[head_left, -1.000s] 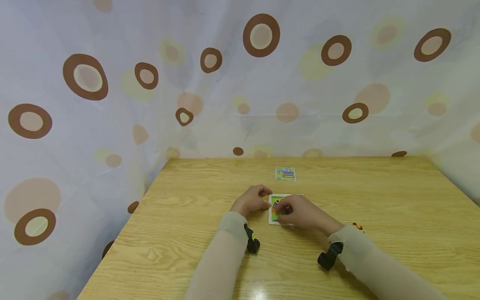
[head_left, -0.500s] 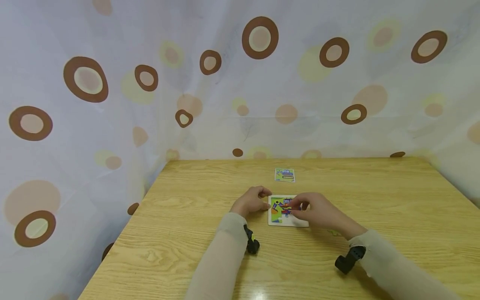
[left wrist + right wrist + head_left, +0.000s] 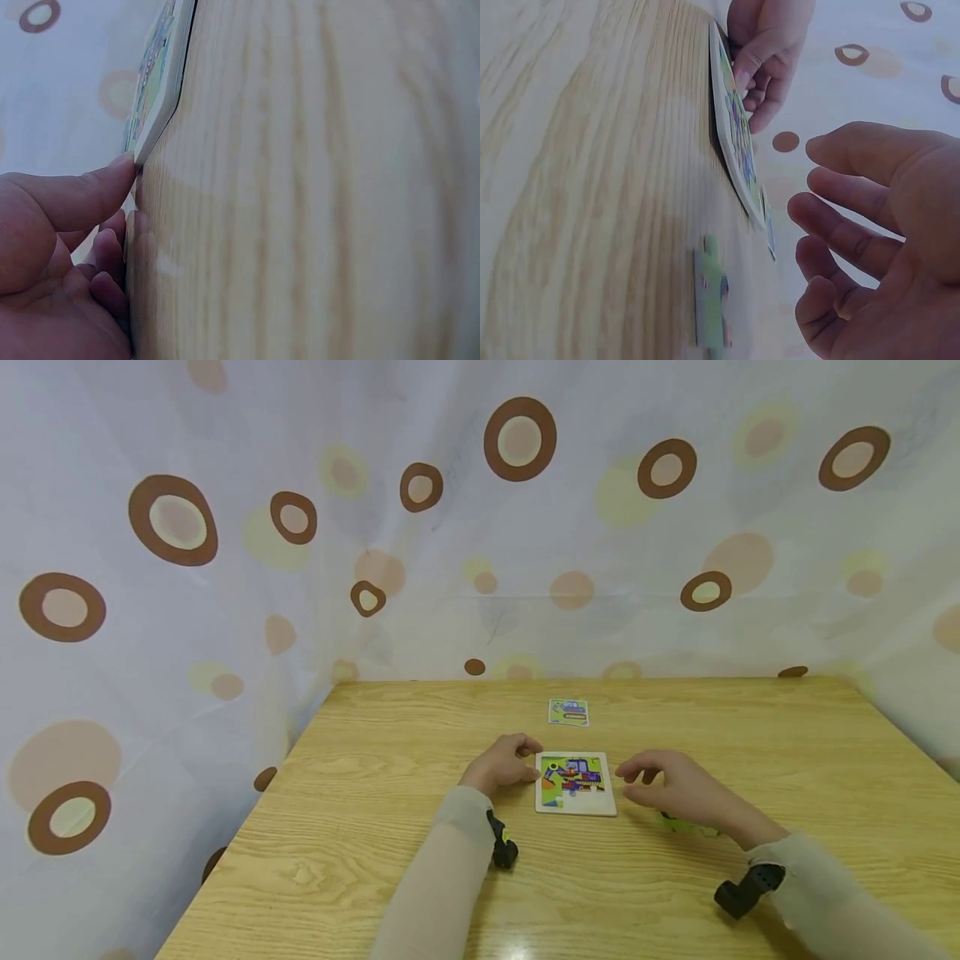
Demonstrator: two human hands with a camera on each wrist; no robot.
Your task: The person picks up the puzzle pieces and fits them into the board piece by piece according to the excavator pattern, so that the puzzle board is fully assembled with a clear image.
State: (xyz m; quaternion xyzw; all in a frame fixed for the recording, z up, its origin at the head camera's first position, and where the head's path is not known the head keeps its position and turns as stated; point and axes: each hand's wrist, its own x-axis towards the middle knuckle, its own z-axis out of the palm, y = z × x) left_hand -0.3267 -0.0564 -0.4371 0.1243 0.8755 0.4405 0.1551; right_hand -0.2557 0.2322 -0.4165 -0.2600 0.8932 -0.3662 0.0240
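A jigsaw puzzle board with a pale frame lies on the table, a blue excavator picture on green partly filling it. Its lower right part shows bare white. My left hand holds the board at its upper left corner, thumb against the edge. To the board's right, my right hand hovers with loosely bent fingers and nothing between them. Below that hand lies a green puzzle piece, partly hidden by the hand in the head view.
Behind the board lies a small card with a similar excavator picture. The wooden table reaches back to a white curtain patterned with brown rings. Both wrists wear black camera straps.
My right hand has drawn back rightward off the board, uncovering more of the excavator picture. The left hand has stayed at the board's corner.
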